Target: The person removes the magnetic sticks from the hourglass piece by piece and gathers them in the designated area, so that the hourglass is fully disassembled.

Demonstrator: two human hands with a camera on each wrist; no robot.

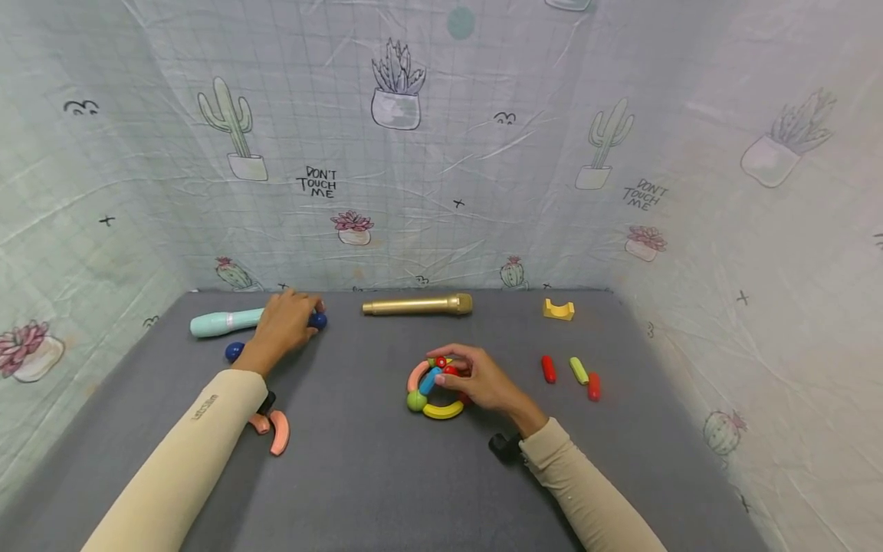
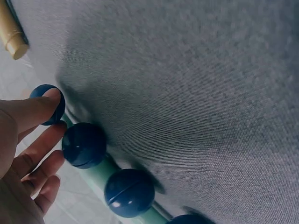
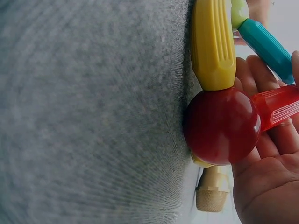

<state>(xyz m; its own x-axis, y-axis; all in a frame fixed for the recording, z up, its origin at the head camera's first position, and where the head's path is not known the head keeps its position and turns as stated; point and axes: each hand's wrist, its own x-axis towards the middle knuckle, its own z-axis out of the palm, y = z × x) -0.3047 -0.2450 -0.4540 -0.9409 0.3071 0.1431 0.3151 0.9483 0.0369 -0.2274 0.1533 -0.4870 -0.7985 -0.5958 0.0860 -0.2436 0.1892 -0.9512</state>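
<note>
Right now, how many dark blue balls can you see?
4. In the left wrist view, one is under the left hand's fingertip, two more lie along the mint tube, and a fourth peeks in at the bottom edge. Others may be hidden.

Head view high, facing down across grey mat [image 1: 359, 460], wrist views close, sharing gold microphone [image 1: 417, 305].
</note>
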